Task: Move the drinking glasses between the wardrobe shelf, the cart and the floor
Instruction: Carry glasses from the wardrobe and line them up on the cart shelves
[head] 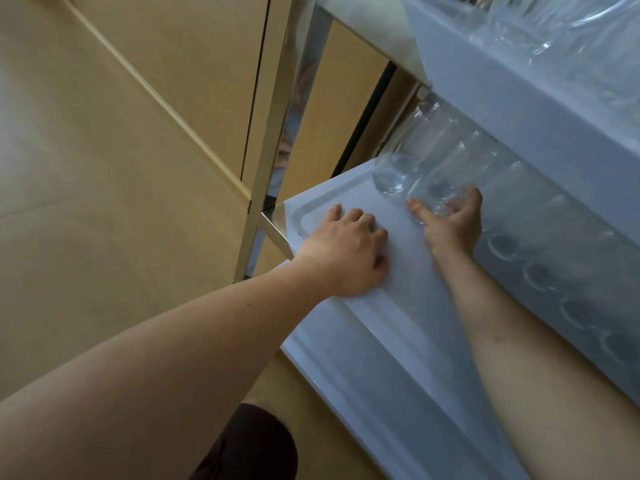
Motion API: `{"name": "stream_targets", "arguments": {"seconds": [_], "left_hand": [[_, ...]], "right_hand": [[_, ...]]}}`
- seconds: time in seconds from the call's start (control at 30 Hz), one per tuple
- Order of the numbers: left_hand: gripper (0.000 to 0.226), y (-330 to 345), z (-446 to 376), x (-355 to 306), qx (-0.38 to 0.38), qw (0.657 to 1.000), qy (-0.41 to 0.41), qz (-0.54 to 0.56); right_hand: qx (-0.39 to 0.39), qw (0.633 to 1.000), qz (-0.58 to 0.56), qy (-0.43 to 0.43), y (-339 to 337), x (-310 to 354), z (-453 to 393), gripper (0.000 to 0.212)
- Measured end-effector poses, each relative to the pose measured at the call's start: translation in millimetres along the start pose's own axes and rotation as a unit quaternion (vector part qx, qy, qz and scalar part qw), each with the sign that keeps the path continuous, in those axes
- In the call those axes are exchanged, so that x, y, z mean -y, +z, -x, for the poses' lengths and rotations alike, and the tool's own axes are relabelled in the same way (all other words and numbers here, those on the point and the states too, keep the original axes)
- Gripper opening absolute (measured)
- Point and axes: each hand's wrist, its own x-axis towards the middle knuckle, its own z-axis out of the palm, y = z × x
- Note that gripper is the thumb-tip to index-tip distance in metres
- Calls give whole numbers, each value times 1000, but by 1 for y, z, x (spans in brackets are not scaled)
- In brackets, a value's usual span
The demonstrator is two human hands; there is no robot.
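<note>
Clear drinking glasses stand in a row along the back of the cart's lower white tray (391,341). My right hand (450,223) grips the base of one clear glass (440,188), thumb on its left side and fingers round its right. Another glass (394,171) stands just left of it, at the tray's far corner. My left hand (349,251) rests on the tray with its fingers curled and nothing in them. More glasses (540,271) line the tray to the right, seen blurred.
The cart's upper white tray (512,109) overhangs the glasses at the top right and holds more glassware (554,22). A shiny metal cart post (273,133) rises on the left. Beige floor tiles (104,168) spread to the left. A dark-clad knee (249,448) shows at the bottom.
</note>
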Motion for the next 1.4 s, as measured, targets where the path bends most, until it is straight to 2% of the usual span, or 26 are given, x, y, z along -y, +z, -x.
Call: {"name": "stream_targets", "arguments": {"seconds": [0.3,0.4,0.47,0.57,0.73,0.87,1.0,1.23,1.4], "left_hand": [[47,2,-1,2,5,1000,1,12],[46,2,0,3,5,1000,0,15],[46,0,0,2,3,1000,2,17],[47,-1,0,3,6,1000,4,27],[46,-4,1,3,21,999,8,41],[41,-6,2,4,-4,997,31,72],[44,-17,10,1,-16,996,44,81],[47,-78,72,-20,103,989,-12,108],[48,-150,100,-49,173,982,-14,79]], "right_hand": [[-8,999,-2,38,6,-3,-2,97],[-3,998,34,46,4,-2,0,90],[2,996,76,53,0,1,7,94],[27,990,127,62,-9,8,25,99],[70,977,199,33,-36,17,69,86],[115,962,249,12,-55,15,102,74],[131,954,268,27,-72,13,128,76],[216,929,284,100,-120,44,193,85],[262,914,256,173,-172,91,230,86]]}}
